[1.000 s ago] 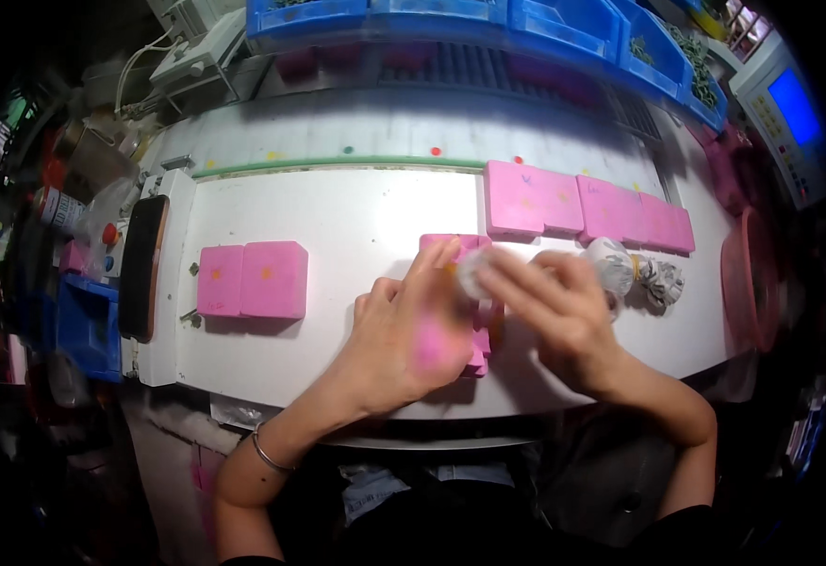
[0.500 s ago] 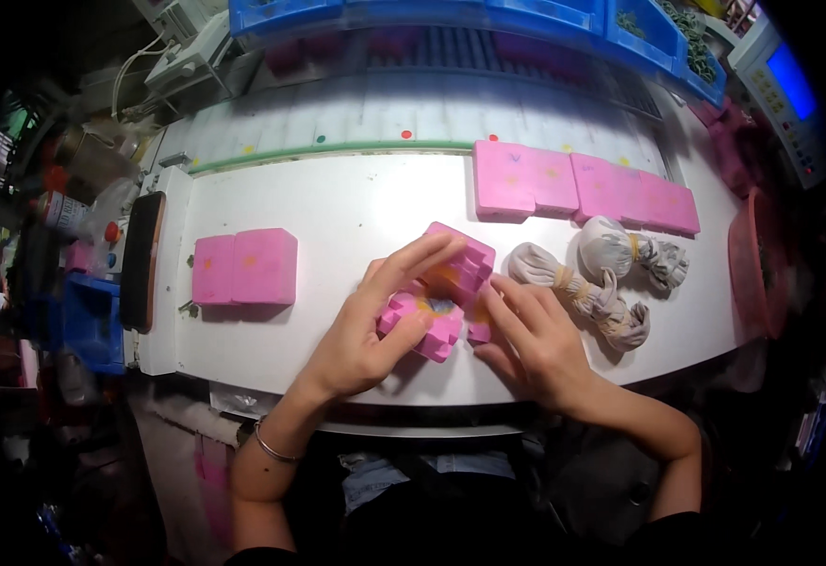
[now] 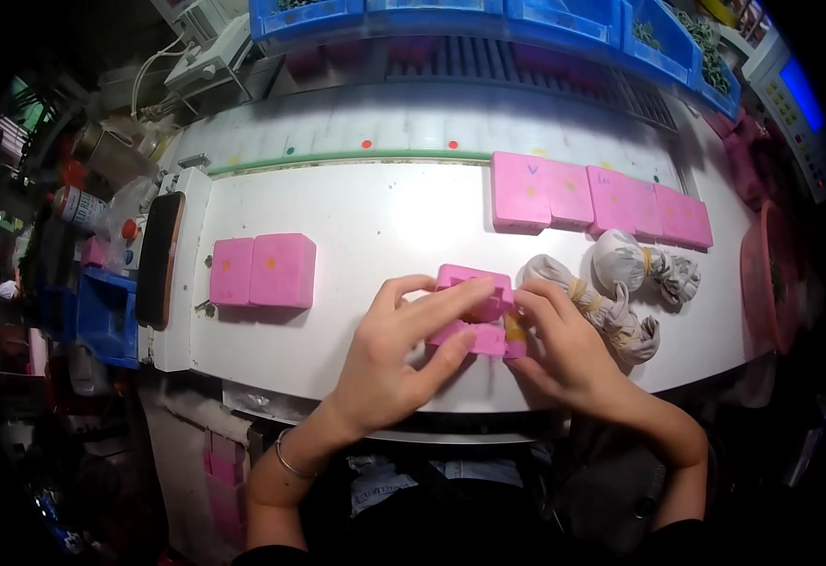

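At the near middle of the table, both hands hold a pink block mould in several pieces. My left hand (image 3: 385,354) is closed around it, fingers over the back piece (image 3: 451,274) and thumb on the front piece (image 3: 488,342). My right hand (image 3: 573,351) pinches a narrower pink side piece (image 3: 516,341) with a yellow mark, against the right of the others. Notched inner edges show, and a gap remains between the back and front pieces. My fingers cover much of the mould's inside, so its contents cannot be made out.
Two closed pink blocks (image 3: 262,272) stand at left, a row of pink blocks (image 3: 611,200) at back right. Two tied cloth bundles (image 3: 618,259) lie beside my right hand. A phone (image 3: 161,259) rests on the left ledge; blue bins (image 3: 564,21) hang behind; a pink basin (image 3: 764,283) sits right.
The mould pieces have been turned and brought closer together. The side piece now sits against the others, and my two hands are nearer each other. The whole view has shifted slightly.
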`<state>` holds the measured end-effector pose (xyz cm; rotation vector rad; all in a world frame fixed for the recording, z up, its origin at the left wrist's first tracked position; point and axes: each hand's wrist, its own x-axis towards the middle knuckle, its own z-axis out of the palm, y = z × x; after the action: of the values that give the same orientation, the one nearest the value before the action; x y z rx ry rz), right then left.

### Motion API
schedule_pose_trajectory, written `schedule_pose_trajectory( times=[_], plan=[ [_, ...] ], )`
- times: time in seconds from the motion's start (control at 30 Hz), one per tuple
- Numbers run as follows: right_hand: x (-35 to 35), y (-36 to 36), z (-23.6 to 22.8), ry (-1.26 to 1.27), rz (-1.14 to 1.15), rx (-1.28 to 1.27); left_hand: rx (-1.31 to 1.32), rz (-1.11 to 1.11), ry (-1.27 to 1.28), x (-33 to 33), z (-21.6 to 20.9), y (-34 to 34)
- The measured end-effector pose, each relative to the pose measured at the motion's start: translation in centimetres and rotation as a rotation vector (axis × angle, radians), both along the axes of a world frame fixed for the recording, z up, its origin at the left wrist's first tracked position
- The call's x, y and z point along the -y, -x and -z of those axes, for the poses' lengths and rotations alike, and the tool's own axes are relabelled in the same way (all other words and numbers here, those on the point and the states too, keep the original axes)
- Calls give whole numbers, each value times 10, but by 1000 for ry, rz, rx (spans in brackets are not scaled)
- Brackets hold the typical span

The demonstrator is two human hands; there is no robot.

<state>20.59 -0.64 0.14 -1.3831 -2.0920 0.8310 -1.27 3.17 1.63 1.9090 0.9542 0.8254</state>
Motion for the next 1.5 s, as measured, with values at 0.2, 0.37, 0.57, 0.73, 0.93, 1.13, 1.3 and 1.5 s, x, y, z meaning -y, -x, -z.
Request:
schedule_pose_trajectory(
  times=[0.2, 0.37, 0.57, 0.73, 0.93, 1.13, 1.3, 1.5],
  plan=[
    [2, 5, -3, 51, 22, 33, -120, 1, -272, 11, 2, -1],
    [-6, 0, 1, -81, -158, 120, 70, 24, -191, 4, 9, 3],
    [-3, 3, -8, -52, -84, 81, 8, -3, -235, 10, 8, 2],
    [-2, -3, -17, 56, -76, 56, -32, -74, -145, 20, 5, 5],
    [-7, 7, -18, -58, -95, 213, -152, -88, -214, 35, -4, 6],
    [-17, 1, -8, -162, -236, 275, -115, -71, -155, 33, -8, 6],
    [-18, 0, -10, -117, -227, 199, -135, 73, -146, 16, -2, 10],
    [-17, -6, -52, -13, -22, -143, 20, 100, -24, 10, 7, 10]
  ],
)
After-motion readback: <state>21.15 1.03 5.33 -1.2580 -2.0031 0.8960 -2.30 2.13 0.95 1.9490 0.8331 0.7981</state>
